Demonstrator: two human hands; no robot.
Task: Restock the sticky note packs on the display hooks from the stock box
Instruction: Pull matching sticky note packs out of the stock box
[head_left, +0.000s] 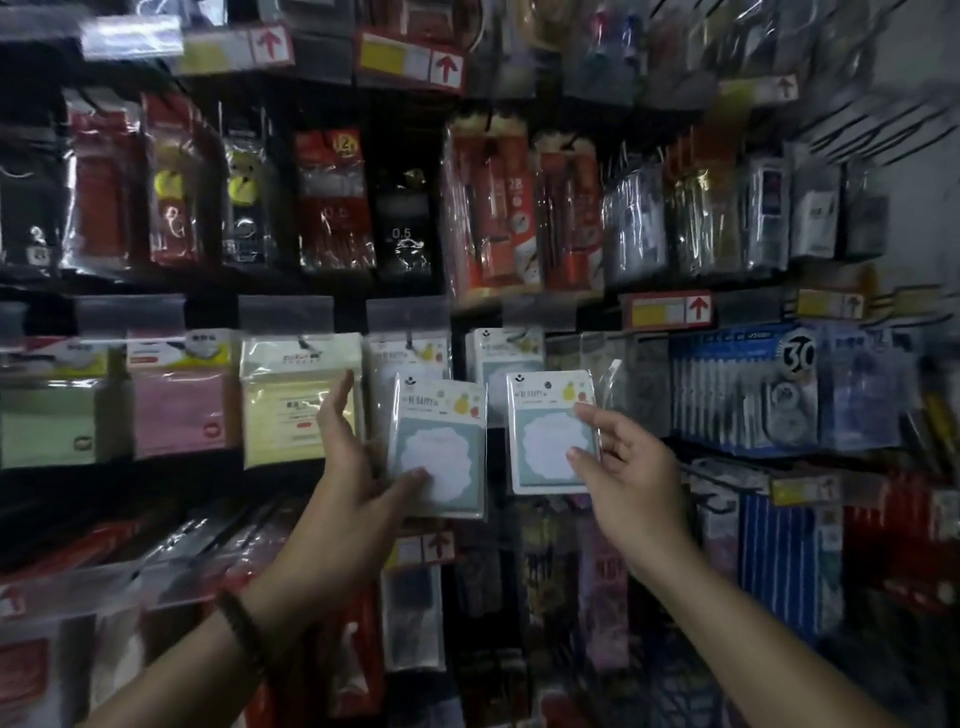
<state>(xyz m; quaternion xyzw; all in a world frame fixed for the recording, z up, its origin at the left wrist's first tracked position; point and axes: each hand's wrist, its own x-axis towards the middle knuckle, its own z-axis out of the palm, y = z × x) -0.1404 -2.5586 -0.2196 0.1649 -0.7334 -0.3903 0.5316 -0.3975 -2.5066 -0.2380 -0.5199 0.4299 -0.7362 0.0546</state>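
1. Pale-blue sticky note packs, two of them, clear-wrapped, are held up in front of the middle row of the display rack (524, 312), side by side and not touching.
2. Left pack (441, 441): the left hand (358, 467) holds it. The thumb presses on its front near the lower-left corner. The visible fingers point straight up, close together, beside its left edge. What backs the pack is hidden.
3. Right pack (545, 431): the right hand (628, 483) pinches it at the right edge, forefinger near mid-height and thumb lower on the front. The other fingers curl behind.
4. Two matching hung packs (405, 358) sit on the rack just behind the held ones, partly covered by them.
5. Same row, toward the rack's left edge: yellow pack (298, 400), pink pack (182, 400), green pack (47, 421).
6. Toward the right edge: blue correction tape packs (779, 384).
7. Top row: red and black pen packs (332, 197).
8. Price tags (670, 309) with red arrows run along the rails.
9. A dark bead bracelet (244, 634) is on the left wrist.
10. The frame is motion-blurred, so the print is mostly unreadable.
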